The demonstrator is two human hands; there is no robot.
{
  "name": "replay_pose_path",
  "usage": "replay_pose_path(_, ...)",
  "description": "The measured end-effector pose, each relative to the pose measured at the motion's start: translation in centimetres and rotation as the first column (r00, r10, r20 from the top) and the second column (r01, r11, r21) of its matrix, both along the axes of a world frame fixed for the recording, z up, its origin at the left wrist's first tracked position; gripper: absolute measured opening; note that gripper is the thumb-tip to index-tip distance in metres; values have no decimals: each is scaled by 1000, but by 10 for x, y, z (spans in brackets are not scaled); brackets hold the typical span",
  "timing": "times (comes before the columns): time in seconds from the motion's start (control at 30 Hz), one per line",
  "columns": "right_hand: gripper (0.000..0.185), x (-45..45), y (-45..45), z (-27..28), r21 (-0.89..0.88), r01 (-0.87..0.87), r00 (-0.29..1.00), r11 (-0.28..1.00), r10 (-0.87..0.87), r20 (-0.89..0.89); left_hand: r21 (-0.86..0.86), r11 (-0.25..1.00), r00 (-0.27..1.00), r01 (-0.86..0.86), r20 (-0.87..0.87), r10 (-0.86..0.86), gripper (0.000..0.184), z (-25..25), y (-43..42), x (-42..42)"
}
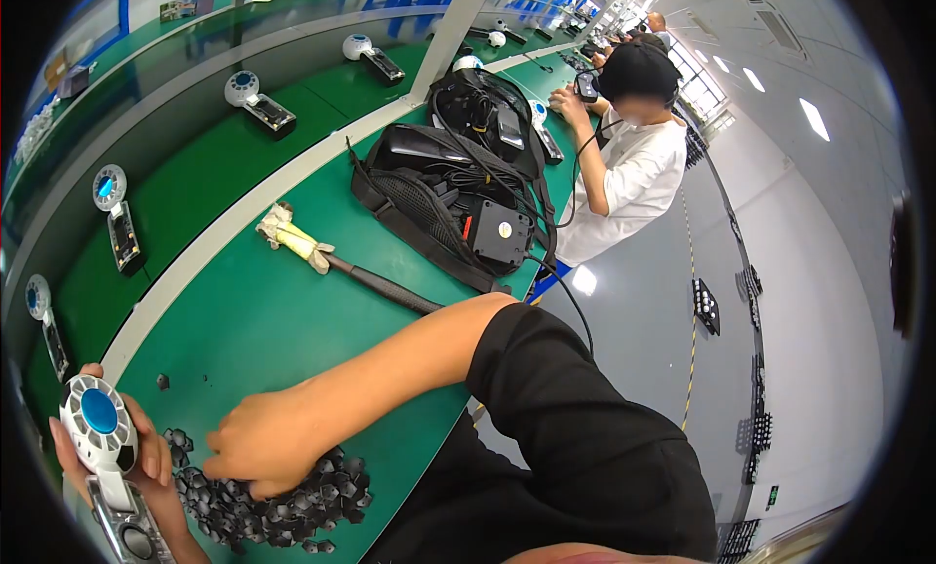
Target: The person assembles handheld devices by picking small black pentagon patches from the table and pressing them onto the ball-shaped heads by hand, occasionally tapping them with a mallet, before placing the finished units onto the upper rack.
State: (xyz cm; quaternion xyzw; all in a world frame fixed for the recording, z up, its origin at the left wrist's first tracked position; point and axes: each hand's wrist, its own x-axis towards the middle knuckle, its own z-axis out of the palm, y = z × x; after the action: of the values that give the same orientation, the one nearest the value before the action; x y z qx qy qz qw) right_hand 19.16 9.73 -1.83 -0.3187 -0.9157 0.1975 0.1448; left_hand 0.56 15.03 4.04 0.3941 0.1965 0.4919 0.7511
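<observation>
My left hand (148, 447) is closed around a white handheld device (115, 471) at the lower left. The device has a round, ribbed head with a blue disc in its middle and a narrower handle below. Right beside it lies a heap of small black pentagonal pieces (302, 510) on the green tabletop. My right hand (263, 445) reaches down into this heap, back of the hand upward and fingers curled. Its fingertips are partly hidden, so what they pinch does not show.
Similar devices (258, 104) stand spaced along the green conveyor belt (185, 164) beyond a pale rail. A tape-wrapped tool with a dark handle (380, 286) and an open black backpack with cables (429, 189) lie on the bench. A co-worker (629, 169) stands farther along.
</observation>
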Motion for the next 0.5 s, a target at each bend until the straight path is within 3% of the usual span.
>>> replay_pose_path(0.17,24,-9,-6,-17,70,-137,990,988,139,-23,-85,992,995,-96,-1,96,55,-9,-3,4)
replay_pose_path(0.3,25,-9,0,-9,20,-133,987,991,130,94,-35,999,999,22,23,-22,55,-6,0,3)
replay_pose_path(0.5,21,-2,-13,14,-35,-124,991,992,123,-47,-67,994,993,89,88,-83,55,-5,1,3)
